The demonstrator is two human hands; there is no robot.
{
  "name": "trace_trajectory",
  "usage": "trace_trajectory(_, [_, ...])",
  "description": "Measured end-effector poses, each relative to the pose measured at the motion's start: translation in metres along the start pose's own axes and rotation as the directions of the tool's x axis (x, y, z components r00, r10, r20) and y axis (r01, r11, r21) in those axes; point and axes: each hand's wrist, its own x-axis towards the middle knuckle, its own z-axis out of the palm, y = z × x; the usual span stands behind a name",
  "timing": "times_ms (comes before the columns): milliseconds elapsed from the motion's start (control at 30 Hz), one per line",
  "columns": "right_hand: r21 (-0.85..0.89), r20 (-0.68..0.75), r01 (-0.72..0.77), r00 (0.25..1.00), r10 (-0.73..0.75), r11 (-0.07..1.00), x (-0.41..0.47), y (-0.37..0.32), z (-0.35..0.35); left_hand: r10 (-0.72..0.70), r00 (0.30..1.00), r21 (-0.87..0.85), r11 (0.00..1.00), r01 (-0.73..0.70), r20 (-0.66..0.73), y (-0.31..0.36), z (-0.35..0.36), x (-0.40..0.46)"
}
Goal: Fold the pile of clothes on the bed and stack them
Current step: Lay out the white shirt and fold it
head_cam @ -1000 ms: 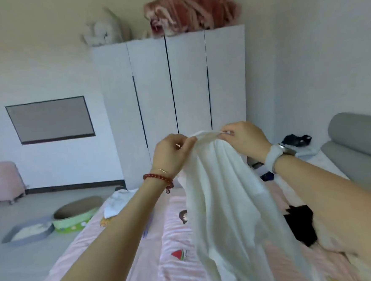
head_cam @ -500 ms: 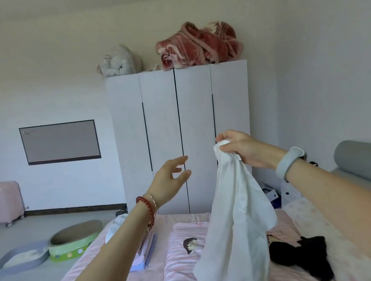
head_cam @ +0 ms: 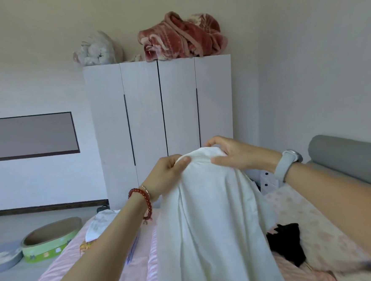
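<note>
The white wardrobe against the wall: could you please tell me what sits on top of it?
On the white wardrobe lie a crumpled red patterned blanket and a whitish bundle; anything behind them is hidden.

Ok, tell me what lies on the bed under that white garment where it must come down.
Both hands, left hand and right hand, hold the white garment up. A black garment lies on the bed beside it; beneath is hidden.

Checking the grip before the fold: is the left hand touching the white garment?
Touching. The head view shows the left hand pinching the white garment at its top edge.
</note>
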Motion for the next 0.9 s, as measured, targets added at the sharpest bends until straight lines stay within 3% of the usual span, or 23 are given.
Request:
trace_trajectory(100, [-0.080, -0.014, -0.010, 1.000, 0.009, 0.997, -0.005, 0.019, 0.013, 0.053, 0.992, 0.112, 0.993, -0.040, -0.115, 0.002, -0.008, 0.000])
trace_trajectory(200, [-0.139, -0.120, -0.043, 0.992, 0.026, 0.989, -0.014, 0.039, 0.022, 0.048, 0.953, 0.055, 0.998, -0.033, -0.300, 0.003, -0.021, -0.003])
trace_trajectory(267, [0.023, -0.178, -0.053, 0.982, 0.057, 0.998, -0.020, 0.050, 0.026, 0.052, 0.934, 0.049, 0.998, -0.037, -0.354, 0.003, -0.033, -0.007])
trace_trajectory(400, [0.302, -0.228, 0.002, 0.971, 0.070, 0.953, -0.028, 0.052, 0.024, 0.109, 0.953, 0.255, 0.966, -0.036, -0.281, -0.002, -0.047, -0.018])
trace_trajectory(500, [0.444, -0.278, 0.074, 0.959, 0.059, 0.893, -0.032, 0.048, 0.022, 0.131, 0.952, 0.254, 0.965, -0.058, -0.278, -0.008, -0.054, -0.027])
trace_trajectory(567, [0.363, -0.344, 0.144, 0.939, -0.011, 0.921, -0.032, 0.046, 0.023, 0.188, 0.951, 0.335, 0.937, -0.100, -0.244, -0.013, -0.057, -0.035])
trace_trajectory(633, [0.174, -0.427, 0.175, 0.900, -0.086, 0.969, -0.032, 0.045, 0.028, 0.268, 0.945, 0.520, 0.843, -0.136, -0.188, -0.016, -0.059, -0.043])
trace_trajectory(767, [-0.139, -0.565, 0.160, 0.798, -0.211, 0.977, -0.037, 0.050, 0.041, 0.310, 0.928, 0.754, 0.654, -0.052, -0.206, -0.026, -0.057, -0.056])
trace_trajectory(900, [-0.274, -0.443, 0.121, 0.865, -0.237, 0.954, -0.048, 0.063, 0.064, 0.471, 0.855, 0.829, 0.552, -0.092, -0.218, -0.042, -0.049, -0.068])
